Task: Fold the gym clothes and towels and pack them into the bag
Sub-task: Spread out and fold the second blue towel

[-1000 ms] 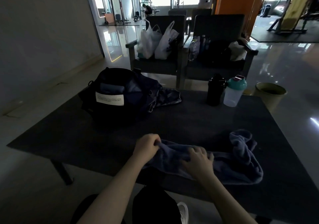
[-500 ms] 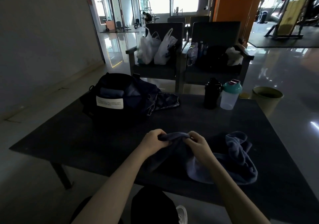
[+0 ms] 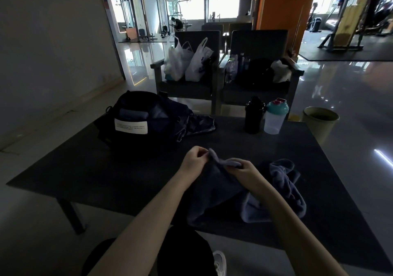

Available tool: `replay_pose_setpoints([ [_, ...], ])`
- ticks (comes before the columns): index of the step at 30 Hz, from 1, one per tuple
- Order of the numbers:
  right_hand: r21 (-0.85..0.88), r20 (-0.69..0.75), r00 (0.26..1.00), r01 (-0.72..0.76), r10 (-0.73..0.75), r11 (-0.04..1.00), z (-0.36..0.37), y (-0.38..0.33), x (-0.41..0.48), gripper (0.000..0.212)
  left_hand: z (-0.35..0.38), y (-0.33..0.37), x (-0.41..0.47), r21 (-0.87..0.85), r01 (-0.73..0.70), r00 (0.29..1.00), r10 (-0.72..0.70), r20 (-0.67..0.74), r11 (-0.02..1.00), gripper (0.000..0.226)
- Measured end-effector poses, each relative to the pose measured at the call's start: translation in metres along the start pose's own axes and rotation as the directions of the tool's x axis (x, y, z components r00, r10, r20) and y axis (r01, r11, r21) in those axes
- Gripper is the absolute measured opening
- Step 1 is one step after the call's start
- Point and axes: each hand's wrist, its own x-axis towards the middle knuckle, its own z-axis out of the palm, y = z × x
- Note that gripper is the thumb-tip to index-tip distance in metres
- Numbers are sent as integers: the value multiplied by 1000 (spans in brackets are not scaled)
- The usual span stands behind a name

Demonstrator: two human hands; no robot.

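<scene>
A blue-grey towel [image 3: 282, 192] lies crumpled on the near right part of the dark table [image 3: 106, 169]. My left hand [image 3: 194, 160] pinches one corner of its upper edge and my right hand [image 3: 244, 172] grips the edge just beside it, both lifted a little off the table. The towel hangs down from my hands and trails off to the right. The black gym bag [image 3: 131, 122] with a white label stands open at the back left, with rolled fabric inside. A dark patterned garment [image 3: 197, 123] spills from its right side onto the table.
A black bottle [image 3: 253, 116] and a clear shaker with a teal lid [image 3: 275, 117] stand at the table's far edge. Behind are two dark armchairs [image 3: 191, 88] holding white plastic bags [image 3: 187, 63] and other items. A round bin [image 3: 320, 122] stands on the floor at the right.
My hands have raised the towel's edge off the table and drawn close together, then lifted it further. The left part of the towel now hangs from my fingers.
</scene>
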Motion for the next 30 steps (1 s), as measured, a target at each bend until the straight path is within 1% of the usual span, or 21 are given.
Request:
replay_pose_setpoints([
  [1,85,-57,998,-19,24,996,0,-5,0,21,2,4,-3,-39,9,1000,-9,-7,999,12],
  [3,227,-140,984,-73,107,971,-1,-15,-1,21,3,5,-12,-110,67,996,-59,73,992,31],
  [4,291,-157,976,-97,148,952,-2,-19,-1,21,4,3,-16,-94,97,987,-83,137,991,42],
  [6,419,-195,962,-94,190,903,-6,-25,-1,23,2,-6,-20,-15,141,957,-132,257,990,58],
  [7,456,-210,955,-92,207,885,-8,-29,-3,23,1,-11,-21,33,152,941,-155,301,988,61],
  [8,466,-232,947,-93,222,880,-11,-31,-3,22,0,-16,-22,93,150,924,-173,340,984,59],
  [10,466,-266,937,-80,225,881,-15,-35,-8,22,-1,-25,-23,219,108,902,-188,389,970,42],
  [11,471,-269,937,-75,224,879,-17,-39,-11,23,-1,-30,-24,255,88,898,-188,398,963,33],
  [13,468,-278,931,-82,234,880,-23,-43,-17,24,-4,-35,-24,252,100,908,-192,371,963,17],
  [15,454,-305,918,-95,254,886,-27,-47,-22,25,-11,-34,-25,195,133,931,-190,311,972,6],
  [16,447,-321,912,-91,255,890,-30,-48,-23,26,-14,-31,-25,192,134,945,-184,272,972,5],
  [19,417,-359,888,-122,287,901,-39,-48,-26,26,-25,-22,-26,231,109,973,-151,175,967,11],
  [22,341,-334,882,-216,333,915,-52,-44,-25,26,-38,-3,-25,202,125,963,-168,210,971,22],
  [25,253,-321,842,-365,434,896,-62,-40,-23,30,-52,19,-19,378,92,945,-201,259,921,33],
  [28,164,-329,821,-438,467,884,-68,-35,-20,30,-59,39,-13,483,58,925,-229,304,874,21],
  [30,122,-346,830,-422,437,898,-70,-33,-17,24,-60,44,-4,545,20,934,-210,289,839,14],
])
